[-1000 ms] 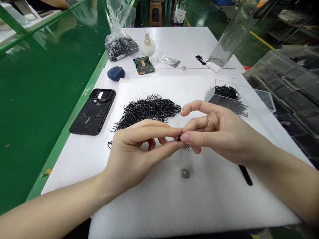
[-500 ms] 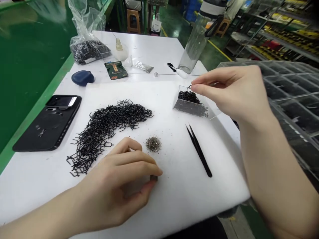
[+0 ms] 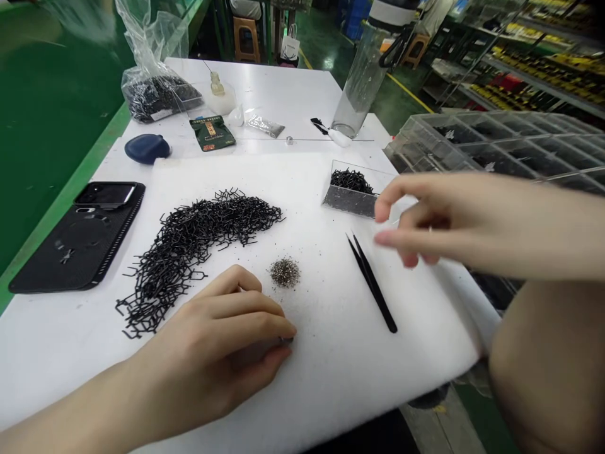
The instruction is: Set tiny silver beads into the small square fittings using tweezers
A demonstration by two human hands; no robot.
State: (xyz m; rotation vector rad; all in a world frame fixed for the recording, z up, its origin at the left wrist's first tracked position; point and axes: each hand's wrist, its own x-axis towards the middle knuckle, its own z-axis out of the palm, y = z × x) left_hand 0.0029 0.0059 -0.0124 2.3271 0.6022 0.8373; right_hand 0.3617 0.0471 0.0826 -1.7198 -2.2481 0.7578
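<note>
My left hand (image 3: 212,347) rests on the white foam sheet (image 3: 331,391), thumb and fingers pinched round a small dark piece (image 3: 286,340), mostly hidden. My right hand (image 3: 420,221), slightly blurred, hovers above the sheet's right side with fingers apart and nothing between them. Just left of it is a clear tray (image 3: 350,200) of small black bent pieces (image 3: 352,180). Black tweezers (image 3: 373,284) lie between the two hands. A small heap of shiny grains (image 3: 285,273) sits beyond my left fingertips. The curved pile of black bent pieces (image 3: 193,239) spreads to the left.
A black phone or case (image 3: 78,236) and a blue object (image 3: 147,149) lie at the left. Farther back are a plastic bag (image 3: 158,94), a green packet (image 3: 212,133) and a tall clear bottle (image 3: 362,79). Compartment boxes (image 3: 501,142) stand at the right.
My right hand has moved away from the tray, lower and nearer the tweezers; its fingers have opened and the black piece is gone from them. The view has shifted slightly. My left hand keeps its pinch.
</note>
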